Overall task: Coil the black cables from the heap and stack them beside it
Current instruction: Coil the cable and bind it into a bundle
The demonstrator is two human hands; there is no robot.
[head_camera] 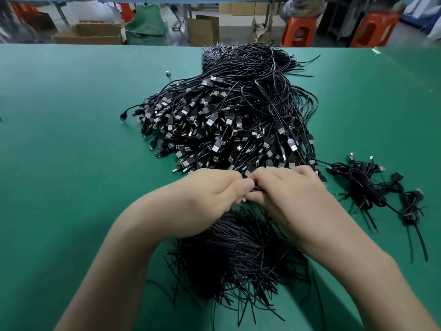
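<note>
Fingers of the left hand (210, 194) and right hand (286, 193) curl inward and meet, pinching a thin black cable (251, 188) between them. Beyond the knuckles spreads the heap of USB cables (226, 120). Coiled cables (372, 187) lie right of the right hand on the green mat (59, 139).

Factory workbench (71, 139), cartons (88, 35), stools (298, 32).

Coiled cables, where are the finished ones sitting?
Head view: the coiled cables lie on the green table, right of the heap and of the right hand.
</note>
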